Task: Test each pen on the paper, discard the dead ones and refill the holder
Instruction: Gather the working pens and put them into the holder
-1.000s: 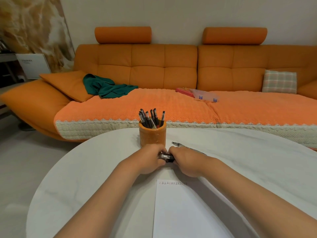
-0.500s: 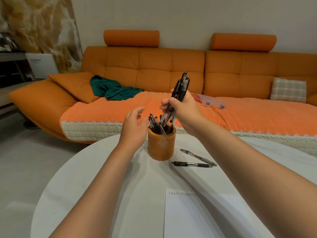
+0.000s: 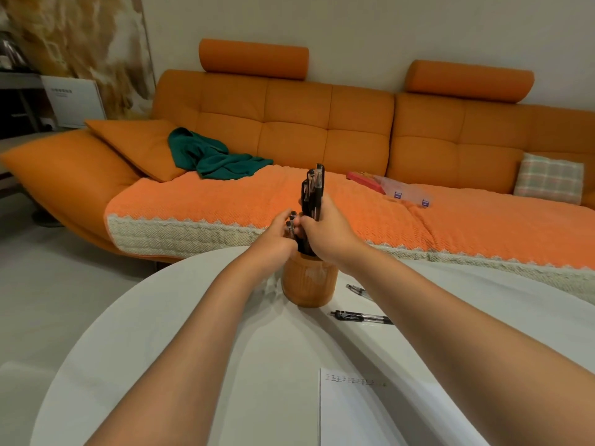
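Gripping a bundle of dark-barrelled pens (image 3: 313, 191) upright in a closed fist, the right hand (image 3: 325, 230) holds them just above the mouth of the round orange ribbed pen holder (image 3: 309, 282) on the white oval table (image 3: 180, 320). This looks like the refilling step. The left hand (image 3: 279, 235) curls its fingers around the pens already standing in the holder, though the grip is partly hidden, so it may only be steadying them. Next, the bundle needs lowering straight in while those standing pens are held aside. Two black click pens (image 3: 362, 317) lie on the table just right of the holder, perhaps rejects. The white paper sheet (image 3: 347, 413) with a row of test marks lies nearer the person.
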A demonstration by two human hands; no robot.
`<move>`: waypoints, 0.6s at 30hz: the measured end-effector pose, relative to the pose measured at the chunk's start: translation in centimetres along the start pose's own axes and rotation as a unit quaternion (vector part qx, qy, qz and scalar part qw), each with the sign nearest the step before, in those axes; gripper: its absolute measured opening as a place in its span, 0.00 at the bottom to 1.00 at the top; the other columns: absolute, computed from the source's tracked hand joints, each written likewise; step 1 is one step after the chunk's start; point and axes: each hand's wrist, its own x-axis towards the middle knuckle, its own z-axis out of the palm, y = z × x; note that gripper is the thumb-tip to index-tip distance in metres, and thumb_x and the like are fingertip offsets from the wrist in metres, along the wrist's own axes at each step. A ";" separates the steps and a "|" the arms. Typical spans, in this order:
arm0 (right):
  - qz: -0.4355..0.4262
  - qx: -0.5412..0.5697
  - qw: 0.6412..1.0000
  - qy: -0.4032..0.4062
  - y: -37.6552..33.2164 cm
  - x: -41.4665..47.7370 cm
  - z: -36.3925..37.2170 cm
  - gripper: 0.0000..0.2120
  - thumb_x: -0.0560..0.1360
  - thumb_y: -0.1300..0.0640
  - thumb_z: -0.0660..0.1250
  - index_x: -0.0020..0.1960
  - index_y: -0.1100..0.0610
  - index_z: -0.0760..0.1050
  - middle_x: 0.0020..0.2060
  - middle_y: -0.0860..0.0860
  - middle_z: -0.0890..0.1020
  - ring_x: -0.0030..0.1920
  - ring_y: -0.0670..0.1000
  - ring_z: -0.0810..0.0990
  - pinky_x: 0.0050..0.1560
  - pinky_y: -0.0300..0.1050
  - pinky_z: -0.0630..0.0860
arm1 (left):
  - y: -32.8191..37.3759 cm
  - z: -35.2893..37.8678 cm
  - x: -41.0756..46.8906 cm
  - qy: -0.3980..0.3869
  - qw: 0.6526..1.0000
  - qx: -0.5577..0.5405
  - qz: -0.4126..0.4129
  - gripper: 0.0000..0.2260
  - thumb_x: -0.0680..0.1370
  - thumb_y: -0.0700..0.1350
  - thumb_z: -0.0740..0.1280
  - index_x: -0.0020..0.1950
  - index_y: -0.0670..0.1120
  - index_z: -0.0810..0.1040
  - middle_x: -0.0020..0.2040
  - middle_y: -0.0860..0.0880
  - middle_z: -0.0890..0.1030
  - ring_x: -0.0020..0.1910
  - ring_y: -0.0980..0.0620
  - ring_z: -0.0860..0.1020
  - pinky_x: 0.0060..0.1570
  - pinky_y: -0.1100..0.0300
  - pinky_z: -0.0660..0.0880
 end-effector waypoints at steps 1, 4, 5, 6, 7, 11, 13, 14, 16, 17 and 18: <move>0.006 -0.007 1.000 -0.004 0.1 0.0 0.0 0.16 0.82 0.63 0.58 0.69 0.55 0.65 0.47 0.54 0.80 0.46 0.54 0.80 0.51 0.57 0.78 | 0.0 0.1 -0.1 0.004 1.000 0.004 0.008 0.37 0.77 0.29 0.60 0.81 0.54 0.53 0.77 0.46 0.62 0.74 0.46 0.64 0.53 0.55 0.73; 0.014 -0.012 1.000 -0.011 0.3 0.0 -0.4 0.18 0.82 0.63 0.61 0.70 0.54 0.65 0.54 0.53 0.79 0.54 0.53 0.79 0.48 0.49 0.77 | 0.1 0.2 -0.3 0.022 0.999 0.020 0.042 0.35 0.78 0.30 0.61 0.80 0.53 0.56 0.77 0.48 0.63 0.75 0.50 0.62 0.48 0.61 0.68; 0.014 -0.011 1.000 -0.015 0.2 0.0 -0.7 0.18 0.81 0.63 0.62 0.69 0.54 0.66 0.55 0.53 0.79 0.55 0.54 0.79 0.47 0.47 0.76 | -0.1 0.3 -0.2 0.027 0.998 0.025 0.052 0.33 0.79 0.31 0.61 0.79 0.54 0.57 0.74 0.49 0.66 0.71 0.52 0.65 0.47 0.62 0.68; 0.013 -0.008 1.000 -0.018 0.2 0.0 -0.9 0.16 0.81 0.63 0.63 0.67 0.53 0.67 0.55 0.53 0.79 0.56 0.54 0.78 0.47 0.47 0.76 | -0.3 0.3 -0.1 0.031 0.997 0.030 0.061 0.32 0.79 0.32 0.62 0.78 0.54 0.59 0.70 0.51 0.69 0.65 0.55 0.68 0.44 0.63 0.69; 0.009 -0.006 1.000 -0.020 0.1 0.0 -1.2 0.15 0.80 0.63 0.64 0.64 0.52 0.68 0.55 0.52 0.79 0.56 0.54 0.78 0.50 0.48 0.77 | -0.5 0.4 -0.1 0.038 0.996 0.035 0.070 0.30 0.79 0.33 0.63 0.77 0.55 0.62 0.67 0.53 0.71 0.60 0.57 0.70 0.43 0.65 0.71; -0.025 0.032 0.999 -0.018 0.0 0.1 -1.8 0.13 0.78 0.66 0.68 0.58 0.53 0.73 0.50 0.48 0.82 0.52 0.48 0.81 0.55 0.47 0.77 | -1.1 0.3 0.1 0.072 0.990 0.040 0.110 0.23 0.79 0.39 0.67 0.68 0.61 0.70 0.64 0.55 0.78 0.64 0.54 0.74 0.61 0.50 0.75; -0.034 0.066 0.997 -0.001 0.3 0.0 -1.6 0.12 0.77 0.66 0.69 0.57 0.54 0.74 0.49 0.48 0.83 0.52 0.48 0.82 0.55 0.47 0.79 | -1.2 0.3 0.0 0.078 0.988 0.051 0.122 0.22 0.79 0.40 0.67 0.66 0.63 0.72 0.61 0.55 0.79 0.64 0.53 0.75 0.63 0.46 0.75; -0.037 0.076 0.996 0.015 0.5 -0.1 -1.4 0.12 0.77 0.65 0.69 0.58 0.54 0.74 0.49 0.49 0.84 0.52 0.49 0.82 0.56 0.48 0.79 | -1.2 0.4 0.0 0.080 0.987 0.057 0.127 0.22 0.79 0.40 0.67 0.67 0.62 0.72 0.61 0.55 0.79 0.64 0.53 0.75 0.62 0.47 0.75; -0.043 0.093 0.994 0.044 0.8 -0.1 -1.0 0.13 0.78 0.64 0.68 0.60 0.53 0.73 0.49 0.49 0.83 0.52 0.48 0.82 0.56 0.48 0.79 | -1.3 0.4 0.1 0.080 0.985 0.062 0.140 0.23 0.79 0.39 0.67 0.70 0.59 0.71 0.61 0.55 0.79 0.63 0.54 0.75 0.60 0.51 0.76; -0.045 0.101 0.992 0.054 0.9 -0.1 -0.9 0.14 0.79 0.64 0.67 0.61 0.52 0.72 0.49 0.49 0.83 0.52 0.48 0.82 0.57 0.48 0.79 | -1.3 0.4 0.1 0.080 0.984 0.064 0.144 0.24 0.79 0.38 0.67 0.71 0.58 0.70 0.61 0.55 0.79 0.63 0.54 0.76 0.59 0.53 0.77; -0.045 0.104 0.992 0.059 1.0 -0.1 -0.7 0.14 0.79 0.64 0.67 0.62 0.52 0.71 0.50 0.50 0.83 0.52 0.48 0.82 0.57 0.49 0.79 | -1.3 0.4 0.1 0.081 0.983 0.064 0.149 0.24 0.78 0.37 0.67 0.71 0.57 0.70 0.61 0.55 0.79 0.63 0.55 0.76 0.57 0.55 0.77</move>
